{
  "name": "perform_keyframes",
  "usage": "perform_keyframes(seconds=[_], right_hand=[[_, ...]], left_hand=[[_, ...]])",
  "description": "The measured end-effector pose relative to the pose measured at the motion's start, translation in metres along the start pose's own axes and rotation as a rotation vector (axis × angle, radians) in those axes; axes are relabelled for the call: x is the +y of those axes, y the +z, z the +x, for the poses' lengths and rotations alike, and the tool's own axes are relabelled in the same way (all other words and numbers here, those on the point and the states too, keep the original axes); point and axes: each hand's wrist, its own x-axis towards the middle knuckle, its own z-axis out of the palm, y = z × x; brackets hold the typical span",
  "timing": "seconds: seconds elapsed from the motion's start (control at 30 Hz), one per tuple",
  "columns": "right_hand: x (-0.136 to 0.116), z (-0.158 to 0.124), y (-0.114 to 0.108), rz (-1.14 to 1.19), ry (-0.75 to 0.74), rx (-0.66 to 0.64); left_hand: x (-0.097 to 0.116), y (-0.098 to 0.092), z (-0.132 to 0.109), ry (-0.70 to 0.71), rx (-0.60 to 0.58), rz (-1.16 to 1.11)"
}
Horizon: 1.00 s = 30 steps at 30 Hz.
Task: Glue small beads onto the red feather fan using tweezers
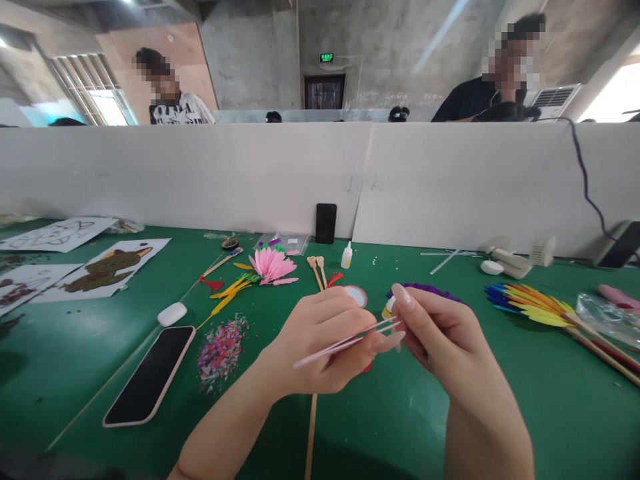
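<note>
My left hand [320, 343] is closed around a thin wooden stick [311, 430] that runs down toward me, and it also pinches a pale pink strip [345, 343]. My right hand [440, 333] is closed too, its fingertips gripping the other end of that strip. Both hands meet just above the green table [400, 413]. Behind them sit a small round lid [356, 294] and a purple feathered piece [425, 289], partly hidden by my right hand.
A phone [151, 373] lies face-up at the left beside an earbud case [172, 313] and a confetti pile [221, 348]. A pink paper flower [273, 265], glue bottle [347, 255], coloured feather fan [535, 307], drawings [107, 268] and white partition [320, 180] surround. Two people stand beyond.
</note>
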Motion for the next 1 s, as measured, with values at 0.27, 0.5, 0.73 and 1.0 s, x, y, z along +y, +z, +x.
perform_keyframes(seconds=[0.27, 0.5, 0.73, 1.0], right_hand=[[0.001, 0.0, -0.003, -0.034, -0.035, -0.028], [0.004, -0.002, -0.002, -0.017, -0.052, -0.033], [0.004, -0.003, -0.001, 0.011, -0.028, -0.002], [0.004, -0.003, -0.001, 0.019, -0.007, 0.027]], left_hand=[[0.003, -0.003, 0.001, -0.049, -0.029, -0.05], [-0.001, 0.002, 0.0, 0.06, 0.039, -0.037], [-0.001, 0.005, 0.003, 0.197, 0.069, 0.098], [0.002, 0.012, -0.001, 0.237, 0.123, 0.278]])
